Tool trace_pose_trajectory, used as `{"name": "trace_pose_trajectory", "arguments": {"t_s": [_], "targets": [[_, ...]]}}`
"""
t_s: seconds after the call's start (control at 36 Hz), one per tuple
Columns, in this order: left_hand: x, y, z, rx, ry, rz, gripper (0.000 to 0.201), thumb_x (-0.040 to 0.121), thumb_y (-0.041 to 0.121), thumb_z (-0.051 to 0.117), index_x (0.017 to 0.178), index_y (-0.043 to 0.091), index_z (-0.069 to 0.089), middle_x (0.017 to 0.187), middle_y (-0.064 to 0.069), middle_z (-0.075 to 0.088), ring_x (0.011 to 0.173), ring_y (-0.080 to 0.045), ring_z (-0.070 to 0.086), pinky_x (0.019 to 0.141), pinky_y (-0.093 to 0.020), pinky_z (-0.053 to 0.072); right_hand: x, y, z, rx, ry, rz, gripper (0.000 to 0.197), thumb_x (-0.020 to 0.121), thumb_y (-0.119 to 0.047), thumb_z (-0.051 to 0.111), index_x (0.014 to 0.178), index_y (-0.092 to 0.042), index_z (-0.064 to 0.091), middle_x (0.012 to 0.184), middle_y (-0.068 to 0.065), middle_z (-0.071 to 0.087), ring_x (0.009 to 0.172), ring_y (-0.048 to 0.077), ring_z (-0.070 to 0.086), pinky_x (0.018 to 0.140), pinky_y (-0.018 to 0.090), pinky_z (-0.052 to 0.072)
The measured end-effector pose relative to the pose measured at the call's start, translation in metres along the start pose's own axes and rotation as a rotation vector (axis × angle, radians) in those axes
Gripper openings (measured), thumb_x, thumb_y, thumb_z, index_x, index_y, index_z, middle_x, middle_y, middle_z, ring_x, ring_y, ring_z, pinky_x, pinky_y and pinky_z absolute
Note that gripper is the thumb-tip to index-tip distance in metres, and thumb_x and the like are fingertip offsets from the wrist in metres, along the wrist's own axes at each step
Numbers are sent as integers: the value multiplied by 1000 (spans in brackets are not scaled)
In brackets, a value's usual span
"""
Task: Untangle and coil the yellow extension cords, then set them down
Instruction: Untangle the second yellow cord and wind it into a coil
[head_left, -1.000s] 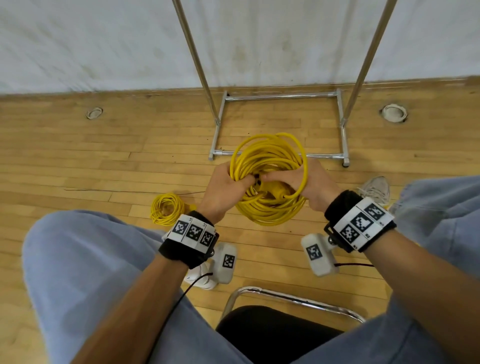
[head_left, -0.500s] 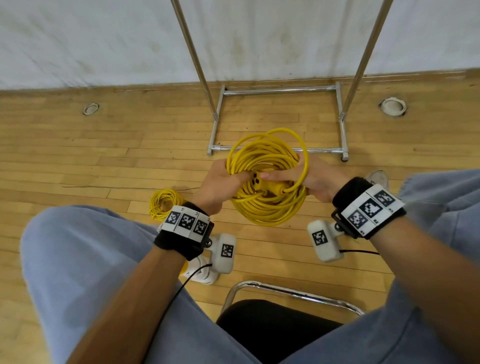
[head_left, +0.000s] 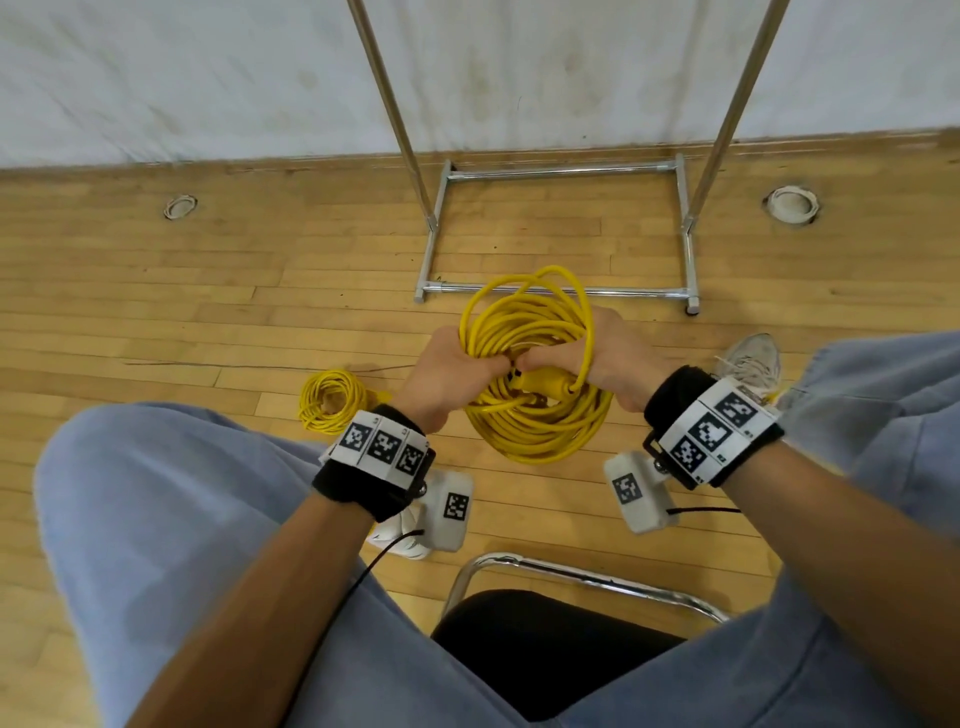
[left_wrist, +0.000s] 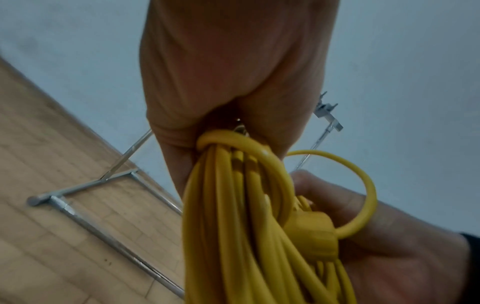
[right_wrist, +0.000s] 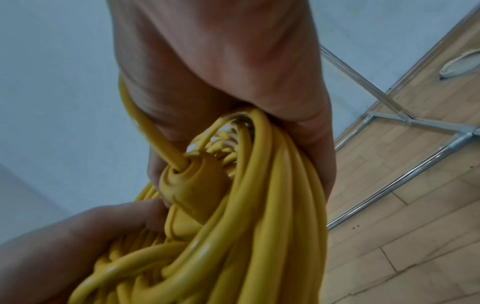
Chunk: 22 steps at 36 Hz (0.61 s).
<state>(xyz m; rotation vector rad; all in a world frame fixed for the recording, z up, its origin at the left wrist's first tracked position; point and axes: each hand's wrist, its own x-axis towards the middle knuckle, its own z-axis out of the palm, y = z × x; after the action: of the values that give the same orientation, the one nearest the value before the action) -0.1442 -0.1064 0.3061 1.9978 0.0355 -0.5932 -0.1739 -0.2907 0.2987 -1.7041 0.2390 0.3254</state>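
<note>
Head view, seated over wood-plank floor (head_left: 156, 291). Large coil of thick yellow extension cord (head_left: 535, 415) held up between the knees, at 12 o'clock from black chair seat (head_left: 545, 654). Left hand (head_left: 447, 374) at the coil's 9 o'clock, fingers curled tight round the bundled loops (knuckles forward). Right hand (head_left: 608, 358) at 3 o'clock, likewise wrapped round the strands, with moulded yellow plug end (head_left: 545, 387) just beside its fingertips and one loose loop over its back. Smaller coiled yellow cord (head_left: 332, 400) already lying on the floor at 9 o'clock from the left hand. Chrome tubular rack base (head_left: 561, 291) at 12 o'clock, beyond the coil. Step in hand, judged: securing the free end. Best done by keeping the left grip firm so loops stay aligned, tucking the plug through snugly, avoiding kinks.
</note>
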Motion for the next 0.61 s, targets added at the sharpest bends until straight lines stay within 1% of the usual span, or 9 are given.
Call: {"name": "trace_pose_trajectory", "arguments": {"t_s": [0.08, 0.17, 0.22, 0.28, 0.36, 0.42, 0.47, 0.56, 0.61], "targets": [[3, 0, -1, -14, -39, -43, 13, 88, 5, 71, 96, 14, 76, 88, -2, 78, 75, -9, 72, 64, -21, 58, 4, 5, 4, -49, 59, 13, 40, 70, -19, 93, 105, -16, 74, 91, 0, 78, 80, 14, 74, 64, 21, 59], [3, -2, 5, -30, -56, -77, 19, 86, 4, 71, 103, 11, 75, 95, -6, 77, 90, -20, 73, 74, -30, 58, 11, 10, 2, -75, 60, 82, 48, 69, -24, 93, 111, -16, 70, 96, 4, 77, 86, 22, 74, 75, 35, 62], [3, -3, 10, -28, -76, -89, 23, 85, 1, 71, 106, 10, 74, 98, -7, 77, 91, -20, 72, 74, -31, 57, 12, 12, 0, -60, 42, 124, 51, 70, -23, 92, 114, -14, 69, 100, 7, 76, 90, 25, 73, 78, 39, 63], [4, -4, 13, -33, -80, -98, 25, 82, -2, 72, 104, 9, 74, 95, -6, 76, 88, -18, 70, 70, -28, 54, 12, 15, 0, -40, 56, 139, 46, 74, -22, 90, 113, -12, 69, 98, 7, 75, 88, 25, 73, 78, 39, 63], [5, -6, 15, -56, -40, -124, 20, 82, 2, 75, 102, 9, 74, 91, -5, 76, 85, -18, 71, 67, -27, 55, 11, 18, 1, -9, 112, 158, 31, 77, -21, 87, 101, -7, 74, 88, 7, 75, 76, 22, 70, 69, 33, 58], [7, -7, 15, -64, -39, -166, 21, 83, 9, 78, 103, 8, 74, 93, -8, 77, 89, -23, 73, 72, -32, 60, 11, 20, -1, 17, 115, 174, 25, 76, -18, 86, 95, -6, 75, 82, 8, 73, 72, 21, 68, 64, 31, 56], [7, -7, 14, -82, -71, -243, 25, 82, 18, 79, 104, 8, 73, 94, -11, 78, 89, -25, 75, 76, -36, 62, 10, 22, -4, 83, 107, 192, 20, 75, -15, 84, 91, -8, 75, 80, 8, 72, 72, 21, 68, 60, 28, 56], [6, -7, 11, -149, -134, -308, 34, 82, 24, 78, 109, 5, 72, 95, -14, 78, 86, -28, 75, 80, -38, 62, 10, 22, -10, 198, 68, 228, 17, 75, -13, 82, 90, -8, 75, 81, 9, 73, 75, 24, 69, 62, 30, 56], [6, -7, 10, -200, -160, -293, 35, 83, 25, 75, 111, 3, 73, 91, -14, 77, 83, -29, 74, 79, -38, 60, 10, 19, -14, 249, 48, 247, 7, 78, -12, 80, 78, -12, 74, 76, 6, 70, 75, 24, 66, 65, 31, 53]]}}
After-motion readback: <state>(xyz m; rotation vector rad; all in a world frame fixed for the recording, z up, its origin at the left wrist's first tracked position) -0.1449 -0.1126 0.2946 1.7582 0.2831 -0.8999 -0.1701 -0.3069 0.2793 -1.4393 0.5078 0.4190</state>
